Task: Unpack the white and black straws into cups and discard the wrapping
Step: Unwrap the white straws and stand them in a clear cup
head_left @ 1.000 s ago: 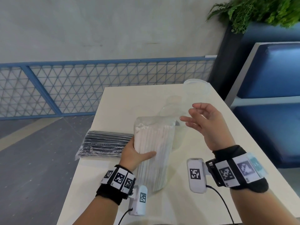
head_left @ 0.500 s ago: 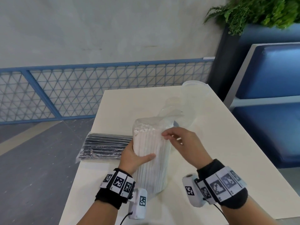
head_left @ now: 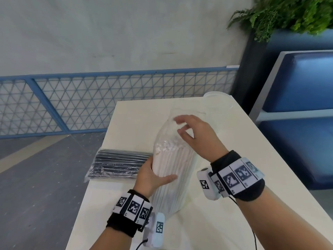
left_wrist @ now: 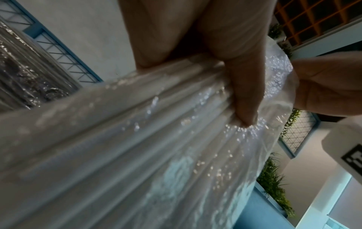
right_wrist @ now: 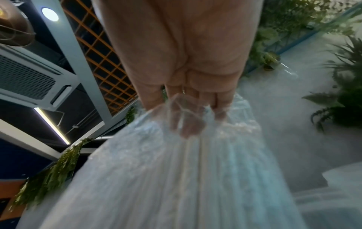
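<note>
A pack of white straws [head_left: 173, 170] stands upright on the table, and my left hand [head_left: 153, 175] grips its side with the thumb across the front. My right hand [head_left: 191, 134] is at the pack's top and pinches the clear wrapping [head_left: 167, 130], which is stretched up above the straw ends. The right wrist view shows my fingertips [right_wrist: 186, 124] closed on the bunched film [right_wrist: 176, 170]. The left wrist view shows my thumb [left_wrist: 243, 93] pressed into the wrapped straws [left_wrist: 137, 139]. A wrapped pack of black straws [head_left: 119, 165] lies flat to the left. A clear cup [head_left: 218, 103] stands at the far right.
The cream table [head_left: 234, 177] is narrow, with its left edge close to the black straws. A blue bench [head_left: 297, 141] stands to the right and a blue mesh railing [head_left: 108, 105] runs behind. Grey floor lies to the left.
My right hand came down from the air to the pack's top, pinched the wrapping and has drawn it upward. The left hand has kept its grip on the pack.
</note>
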The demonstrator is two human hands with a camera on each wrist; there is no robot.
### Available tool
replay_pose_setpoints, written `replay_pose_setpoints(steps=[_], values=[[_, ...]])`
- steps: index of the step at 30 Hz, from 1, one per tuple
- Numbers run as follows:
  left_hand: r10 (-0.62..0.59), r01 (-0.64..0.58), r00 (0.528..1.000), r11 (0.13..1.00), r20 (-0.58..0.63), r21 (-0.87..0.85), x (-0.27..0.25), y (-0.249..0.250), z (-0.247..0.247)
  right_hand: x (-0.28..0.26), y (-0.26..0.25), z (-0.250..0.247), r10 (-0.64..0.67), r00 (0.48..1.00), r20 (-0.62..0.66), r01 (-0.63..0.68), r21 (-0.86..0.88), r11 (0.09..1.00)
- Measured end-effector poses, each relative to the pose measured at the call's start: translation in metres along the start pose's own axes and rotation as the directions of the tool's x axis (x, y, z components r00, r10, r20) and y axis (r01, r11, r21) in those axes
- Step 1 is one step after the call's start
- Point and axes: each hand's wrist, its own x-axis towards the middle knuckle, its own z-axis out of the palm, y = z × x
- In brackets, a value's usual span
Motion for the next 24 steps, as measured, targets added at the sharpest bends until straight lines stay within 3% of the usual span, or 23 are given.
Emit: replay_pose_setpoints(steps=[4,10,13,16,19,24], values=[[0.025,-0.028,0.996,0.999,-0.084,-0.034,0.003,-0.003,-0.004,-0.009,-0.007,-0.002,0.024,0.992,0.123,-0.012,-0.092,0.996],[0.002,-0.010,0.995,0.997,-0.096,-0.082,0.007,-0.006,-0.004,-0.013,-0.020,-0.020,0.068,0.981,0.182,-0.120,0.296,0.948],[-0.004,-0.003,0.997,0.996,-0.082,-0.088,0.008,-0.003,-0.003,-0.008,-0.012,-0.009,0.108,0.991,0.074,-0.115,0.093,0.989],[-0.001,-0.004,0.999,0.995,-0.053,-0.102,0.006,-0.003,-0.003,-0.002,-0.011,-0.003,-0.024,1.000,0.006,0.024,-0.158,0.987],[0.036,-0.041,0.998,0.995,-0.059,-0.088,0.003,-0.002,0.001,0.007,-0.014,-0.004,-0.020,0.985,0.170,0.059,-0.227,0.972],[0.061,-0.067,0.997,0.991,-0.055,-0.112,0.009,-0.007,0.005,0.012,-0.014,0.001,0.057,0.893,0.447,0.137,-0.389,0.911]])
